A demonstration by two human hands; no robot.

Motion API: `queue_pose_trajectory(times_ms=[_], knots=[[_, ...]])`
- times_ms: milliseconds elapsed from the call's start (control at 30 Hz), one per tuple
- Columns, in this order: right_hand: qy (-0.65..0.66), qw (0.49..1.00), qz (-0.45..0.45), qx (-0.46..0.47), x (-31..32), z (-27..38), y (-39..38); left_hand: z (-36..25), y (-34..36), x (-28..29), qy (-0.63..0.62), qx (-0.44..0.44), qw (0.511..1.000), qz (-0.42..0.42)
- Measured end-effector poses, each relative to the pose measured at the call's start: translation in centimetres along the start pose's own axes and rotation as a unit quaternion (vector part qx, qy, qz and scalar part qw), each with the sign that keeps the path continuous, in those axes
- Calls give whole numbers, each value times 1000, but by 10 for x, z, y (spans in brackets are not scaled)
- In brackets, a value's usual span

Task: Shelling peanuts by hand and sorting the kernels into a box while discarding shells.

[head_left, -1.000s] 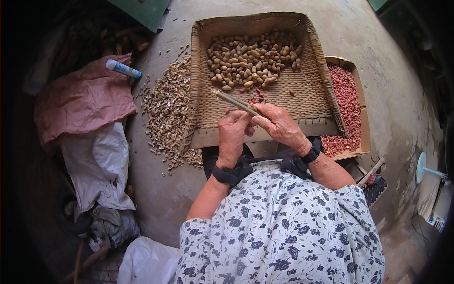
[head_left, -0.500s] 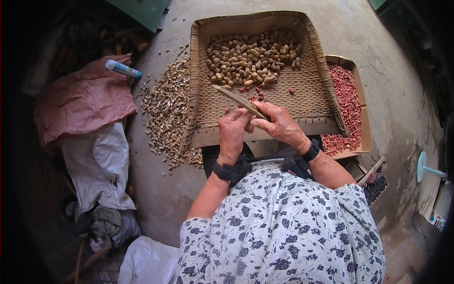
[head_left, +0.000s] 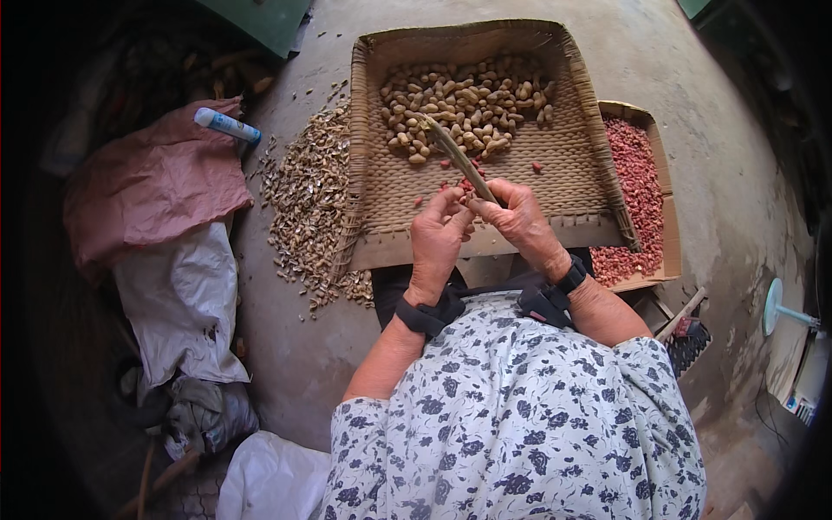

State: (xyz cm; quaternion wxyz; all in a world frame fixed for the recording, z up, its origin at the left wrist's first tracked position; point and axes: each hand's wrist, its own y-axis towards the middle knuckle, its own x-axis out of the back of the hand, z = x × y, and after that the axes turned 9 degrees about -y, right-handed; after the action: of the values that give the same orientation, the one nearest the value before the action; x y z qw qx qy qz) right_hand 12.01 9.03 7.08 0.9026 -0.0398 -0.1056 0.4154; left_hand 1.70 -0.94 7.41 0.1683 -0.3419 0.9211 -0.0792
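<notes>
My right hand (head_left: 523, 221) grips a long, narrow split stick (head_left: 448, 148), which slants up and left over the woven tray (head_left: 581, 173). My left hand (head_left: 440, 232) is closed in a pinch beside the stick's lower end and my right fingers; what it holds is too small to make out. Just beyond my fingers lie several red kernels (head_left: 536, 166) on the tray. A heap of unshelled peanuts (head_left: 464, 95) fills the tray's far part.
Broken shells (head_left: 299, 204) are spread on the floor left of the tray. A cardboard box of red kernels (head_left: 622, 169) stands at its right. Pink and white sacks (head_left: 152, 191) with a blue spray can (head_left: 227, 126) lie left. A pale fan-like object (head_left: 771, 306) is far right.
The stick has swung upright and rightward, its far end now higher over the peanut heap. My left hand has moved slightly right and its fingers have shifted a little apart from the right hand's.
</notes>
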Motion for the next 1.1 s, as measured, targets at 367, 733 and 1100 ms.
queue_pose_trajectory(times_ms=[367,733,1100], knots=[[125,987,8,-98,-7,-11,3,27,13,9,-32,5,999,19],[206,960,-136,-132,-15,-46,32,46,46,16,27,10,999,-40],[112,989,21,-98,-16,-5,16,41,33,35,-389,199,899,-37]])
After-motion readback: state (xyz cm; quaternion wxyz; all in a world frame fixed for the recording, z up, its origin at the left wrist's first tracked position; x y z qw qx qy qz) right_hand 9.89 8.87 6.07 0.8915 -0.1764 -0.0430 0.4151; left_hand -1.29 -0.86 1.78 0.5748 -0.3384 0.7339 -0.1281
